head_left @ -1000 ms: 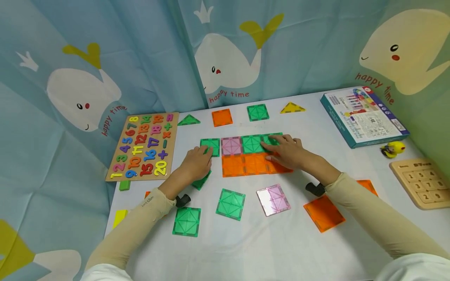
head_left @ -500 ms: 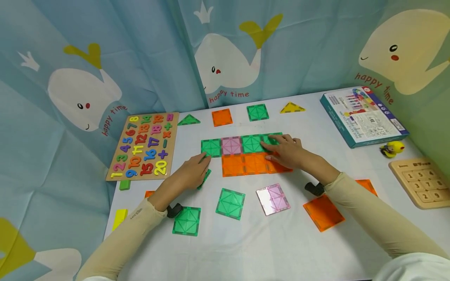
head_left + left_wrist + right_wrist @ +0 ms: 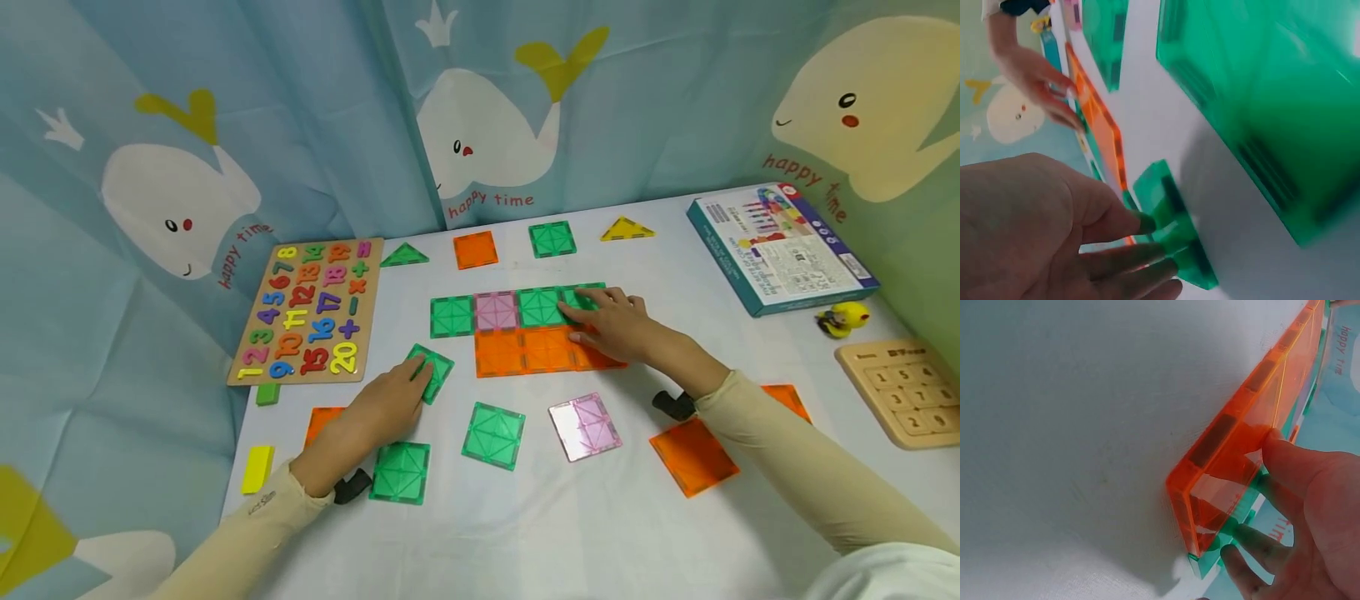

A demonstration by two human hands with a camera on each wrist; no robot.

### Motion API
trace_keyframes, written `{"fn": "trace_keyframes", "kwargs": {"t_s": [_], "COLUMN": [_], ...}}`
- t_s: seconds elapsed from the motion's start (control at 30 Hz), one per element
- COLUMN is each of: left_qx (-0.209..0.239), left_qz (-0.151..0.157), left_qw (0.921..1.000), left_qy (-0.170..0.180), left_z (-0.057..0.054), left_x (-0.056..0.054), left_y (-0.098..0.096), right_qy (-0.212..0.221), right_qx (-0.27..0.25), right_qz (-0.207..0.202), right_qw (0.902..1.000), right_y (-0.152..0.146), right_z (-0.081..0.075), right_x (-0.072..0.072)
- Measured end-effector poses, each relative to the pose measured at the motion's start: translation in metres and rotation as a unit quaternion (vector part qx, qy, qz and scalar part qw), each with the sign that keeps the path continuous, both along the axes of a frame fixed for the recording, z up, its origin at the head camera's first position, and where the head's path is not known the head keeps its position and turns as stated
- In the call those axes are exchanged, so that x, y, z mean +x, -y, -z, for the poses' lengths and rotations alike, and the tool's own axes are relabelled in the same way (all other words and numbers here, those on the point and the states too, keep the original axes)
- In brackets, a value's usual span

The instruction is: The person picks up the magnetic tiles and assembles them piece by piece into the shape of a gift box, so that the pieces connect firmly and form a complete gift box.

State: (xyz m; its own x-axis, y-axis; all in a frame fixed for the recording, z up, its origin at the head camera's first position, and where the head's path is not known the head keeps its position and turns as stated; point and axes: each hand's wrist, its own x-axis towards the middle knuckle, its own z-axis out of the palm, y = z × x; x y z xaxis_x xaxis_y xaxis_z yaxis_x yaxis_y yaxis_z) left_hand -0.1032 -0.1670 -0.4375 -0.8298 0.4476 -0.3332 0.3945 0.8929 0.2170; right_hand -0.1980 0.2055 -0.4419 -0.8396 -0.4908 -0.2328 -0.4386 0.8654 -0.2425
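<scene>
My left hand [image 3: 386,406] touches a green square magnetic tile [image 3: 432,372] with its fingertips. In the left wrist view, the thumb and extended fingers [image 3: 1125,256] meet that see-through tile. My right hand [image 3: 618,323] rests spread over the right end of a two-row tile block. Its far row has green tiles [image 3: 540,307] and a pink tile [image 3: 496,311]; its near row is orange [image 3: 499,353]. The right wrist view shows the thumb on an orange tile [image 3: 1229,459] and the other fingertips over green tile edges. The hand hides part of that end.
Nearer me lie loose green [image 3: 493,435], pink [image 3: 585,427] and orange [image 3: 694,456] tiles. More stand at the back, including a yellow triangle [image 3: 627,229]. A number board [image 3: 366,325] is left; a box [image 3: 780,250], toy figure [image 3: 842,319] and wooden number board [image 3: 900,392] are right.
My left hand has drawn back from the leftmost green tile of the far row, moving toward me and left to the loose green tile. The right hand stays in place.
</scene>
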Motion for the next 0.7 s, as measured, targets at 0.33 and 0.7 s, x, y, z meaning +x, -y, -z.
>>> {"fn": "trace_keyframes", "kwargs": {"t_s": [0.33, 0.7], "left_qx": [-0.016, 0.044], "left_qz": [0.029, 0.017], "left_qw": [0.9975, 0.9984], "left_qy": [-0.062, -0.033], "left_z": [0.009, 0.008], "left_x": [-0.013, -0.030], "left_y": [-0.036, -0.034], "right_qy": [0.002, 0.006], "right_qx": [-0.009, -0.006], "right_qz": [-0.003, 0.002], "right_qw": [1.0000, 1.0000], "right_y": [0.001, -0.001], "right_z": [0.002, 0.001], "right_x": [0.001, 0.001]}}
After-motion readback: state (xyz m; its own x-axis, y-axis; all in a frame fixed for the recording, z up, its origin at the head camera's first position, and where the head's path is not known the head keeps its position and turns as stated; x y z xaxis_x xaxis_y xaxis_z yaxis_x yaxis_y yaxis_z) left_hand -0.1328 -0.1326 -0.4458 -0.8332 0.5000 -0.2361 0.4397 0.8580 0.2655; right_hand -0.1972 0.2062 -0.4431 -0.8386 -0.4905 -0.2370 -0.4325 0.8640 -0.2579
